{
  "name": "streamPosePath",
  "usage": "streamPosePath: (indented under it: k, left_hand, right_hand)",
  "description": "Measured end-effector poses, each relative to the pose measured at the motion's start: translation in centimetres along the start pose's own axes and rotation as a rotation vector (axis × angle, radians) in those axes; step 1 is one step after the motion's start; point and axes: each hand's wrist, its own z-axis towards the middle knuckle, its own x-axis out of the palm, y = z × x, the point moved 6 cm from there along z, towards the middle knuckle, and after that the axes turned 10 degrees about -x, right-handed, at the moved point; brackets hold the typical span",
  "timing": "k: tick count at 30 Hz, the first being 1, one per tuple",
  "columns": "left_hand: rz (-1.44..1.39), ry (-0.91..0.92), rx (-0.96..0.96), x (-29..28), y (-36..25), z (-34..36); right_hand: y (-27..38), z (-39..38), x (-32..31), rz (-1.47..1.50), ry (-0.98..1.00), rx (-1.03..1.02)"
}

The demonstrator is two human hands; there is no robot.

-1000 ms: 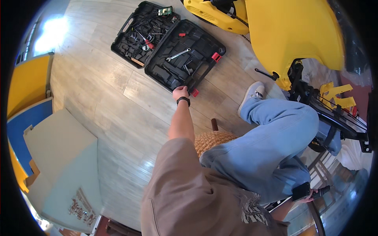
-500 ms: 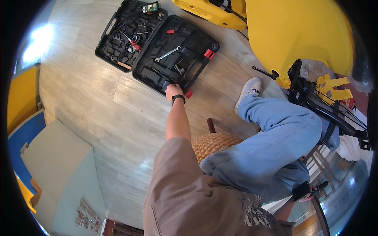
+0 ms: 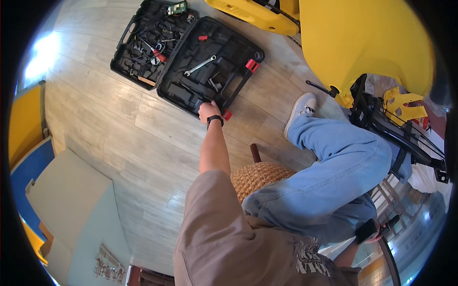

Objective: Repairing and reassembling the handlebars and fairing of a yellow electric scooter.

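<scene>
My left hand (image 3: 208,110), fingers curled, grips the front edge of an open black tool case (image 3: 171,105) on the floor, beside a red latch (image 3: 227,115). In the case's right half lie a wrench (image 3: 199,65) and a small red piece (image 3: 202,38). The left half holds jumbled tools, cables, a red-handled tool (image 3: 160,56) and a green circuit board (image 3: 176,8). My right hand (image 3: 377,235), at the lower right, is closed on a dark handheld object (image 3: 390,225) that I cannot make out, with a black rectangular piece (image 3: 365,230) beside it.
A yellow machine (image 3: 358,38) with black frame parts (image 3: 391,133) stands at the right, beside yellow plastic pieces (image 3: 400,105). My shoe (image 3: 300,109) rests on the wooden floor. A woven stool (image 3: 257,178) is under me. Coloured panels (image 3: 26,119) line the left.
My left hand on the case edge has shifted slightly left in the picture, along with the case, as the view moved a little. My right hand looks about the same.
</scene>
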Motion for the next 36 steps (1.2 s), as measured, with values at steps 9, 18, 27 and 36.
streamPosePath:
  k: [9, 18, 27, 36]
  left_hand:
    - [-0.354, -0.004, 0.131, -0.6, 7.9, 3.1]
    - [-0.351, -0.033, 0.235, 0.6, 4.4, 2.2]
    - [0.073, -0.061, 0.211, -2.3, 2.7, 3.1]
    - [0.079, -0.072, 0.173, -2.6, 3.4, 3.9]
  right_hand:
    - [-5.0, -1.7, 3.3, -1.194, -0.427, -0.607]
    - [-0.5, 1.1, -0.5, -0.126, 0.138, 0.084]
    - [1.3, 1.6, -3.4, -0.685, 0.012, -0.062]
    - [0.7, 1.8, -3.2, -0.796, -0.089, -0.128]
